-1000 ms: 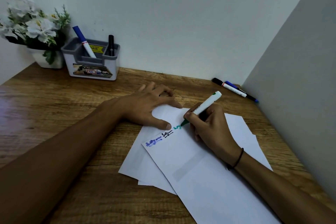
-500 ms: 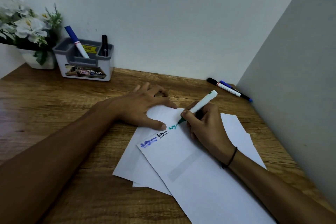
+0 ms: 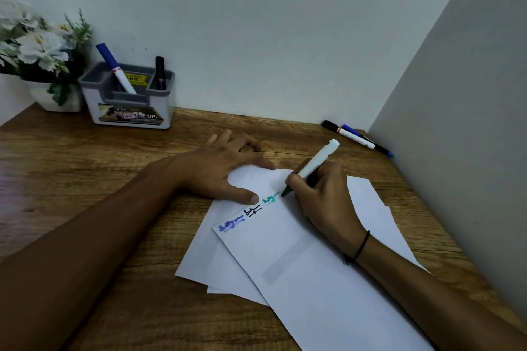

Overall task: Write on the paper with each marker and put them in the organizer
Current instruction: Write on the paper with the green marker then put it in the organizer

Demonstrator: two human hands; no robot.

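Green marker (image 3: 312,167), gripped by the right hand (image 3: 322,196), has lengthened its scribble slightly. Left hand (image 3: 219,168) still lies open, flat on the paper (image 3: 299,251).

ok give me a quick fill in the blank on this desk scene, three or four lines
1. The right hand writes with a ____ marker.
2. The organizer holds ____ markers.
3. The left hand presses flat on the ____.
4. Two unused markers lie near the ____ wall.

Missing words: green; two; paper; right
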